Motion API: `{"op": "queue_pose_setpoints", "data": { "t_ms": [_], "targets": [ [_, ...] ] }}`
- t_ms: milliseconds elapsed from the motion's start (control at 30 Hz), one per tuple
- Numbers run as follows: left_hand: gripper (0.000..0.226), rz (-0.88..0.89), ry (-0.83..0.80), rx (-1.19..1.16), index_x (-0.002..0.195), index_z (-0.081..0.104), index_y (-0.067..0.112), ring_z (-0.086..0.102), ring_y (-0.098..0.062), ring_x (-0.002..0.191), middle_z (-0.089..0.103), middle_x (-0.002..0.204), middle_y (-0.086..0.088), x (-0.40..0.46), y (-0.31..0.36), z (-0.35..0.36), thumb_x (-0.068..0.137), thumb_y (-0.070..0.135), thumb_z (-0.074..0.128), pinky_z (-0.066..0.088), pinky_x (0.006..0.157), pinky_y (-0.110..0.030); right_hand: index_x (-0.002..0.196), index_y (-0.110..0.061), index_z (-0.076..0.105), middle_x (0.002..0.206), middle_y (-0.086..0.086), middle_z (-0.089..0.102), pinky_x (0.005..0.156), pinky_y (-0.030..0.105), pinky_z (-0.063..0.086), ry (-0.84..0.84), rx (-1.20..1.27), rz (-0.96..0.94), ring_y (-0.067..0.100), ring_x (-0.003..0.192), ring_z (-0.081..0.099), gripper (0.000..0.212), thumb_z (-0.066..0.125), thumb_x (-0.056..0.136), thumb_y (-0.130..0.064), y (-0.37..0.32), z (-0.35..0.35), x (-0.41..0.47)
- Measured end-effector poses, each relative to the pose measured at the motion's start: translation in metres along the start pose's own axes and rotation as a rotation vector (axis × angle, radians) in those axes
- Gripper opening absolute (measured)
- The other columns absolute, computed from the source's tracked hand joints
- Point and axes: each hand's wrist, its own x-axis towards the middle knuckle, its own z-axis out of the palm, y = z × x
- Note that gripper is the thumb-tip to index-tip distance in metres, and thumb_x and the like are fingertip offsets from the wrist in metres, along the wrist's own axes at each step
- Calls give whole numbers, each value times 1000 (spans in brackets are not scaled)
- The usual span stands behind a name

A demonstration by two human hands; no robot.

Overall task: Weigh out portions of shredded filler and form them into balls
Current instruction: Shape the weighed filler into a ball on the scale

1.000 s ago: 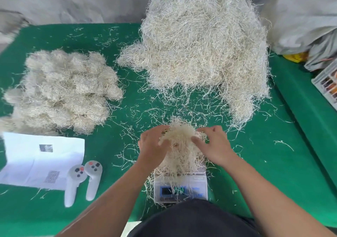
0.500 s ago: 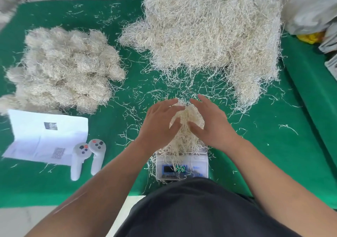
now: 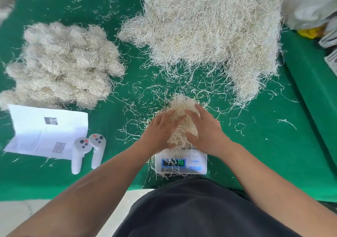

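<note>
Nearest the camera, a dark garment (image 3: 200, 209) fills the lower middle of the view, and two bare forearms reach forward from either side of it. Just beyond, a small white scale (image 3: 181, 162) is set on the green cloth (image 3: 264, 145); its display is lit, but the digits are too blurred to be read. A clump of shredded filler (image 3: 179, 107) is piled on the scale's platform and is cupped between both hands. The left hand (image 3: 160, 131) is laid against the clump's left side with its fingers straight and close together. The right hand (image 3: 206, 129) is pressed on the right side, fingers extended and slightly spread, the thumb lying along the clump's near face. Whether either hand's fingertips dig into the fibres cannot be told.

To the left of the scale, two white handheld controllers (image 3: 88, 151) are laid side by side, touching the edge of a white printed sheet (image 3: 45, 131). Loose strands are scattered over the cloth around the scale. Farther back on the left, a heap of finished balls (image 3: 63, 63) is gathered. At the far centre and right, a large pile of loose filler (image 3: 209, 29) is mounded, and pale bags (image 3: 310, 3) are seen beyond it at the right edge.
</note>
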Motion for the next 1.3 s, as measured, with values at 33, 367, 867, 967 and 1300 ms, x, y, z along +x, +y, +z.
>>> {"op": "queue_pose_setpoints", "data": {
  "t_ms": [33,367,867,967,1300],
  "targets": [
    [121,30,-16,9,159,-14,44,-1,-39,157,-8,169,0,1,-2,-1,83,46,80,2,123,-61,163,-35,15,173,-2,-4,125,54,15,-1,-8,4,27,159,8,80,59,98,-49,1,1,0],
    [102,130,38,-79,161,4,46,-11,-32,157,-6,171,2,-7,-17,-14,88,43,74,-5,125,-62,161,-34,17,158,3,21,116,49,26,167,58,241,29,144,23,88,66,91,-54,12,5,11],
    [55,22,347,-418,147,43,40,19,-25,149,22,159,7,-19,-15,-31,94,47,56,25,117,-54,154,-32,39,140,1,37,107,39,26,433,219,144,22,130,31,68,68,93,-43,17,-10,12],
    [50,20,368,-433,145,48,38,22,-26,148,26,158,4,-20,-16,-29,96,39,58,24,117,-51,153,-32,40,140,1,38,107,40,26,445,219,147,21,128,31,66,67,94,-42,16,-9,14],
    [40,-22,435,-472,137,54,38,31,-25,143,34,153,3,-16,-23,-27,96,37,56,31,115,-49,145,-30,52,132,2,43,100,34,23,446,198,180,22,123,35,54,67,95,-41,16,-6,17]
  ]
}}
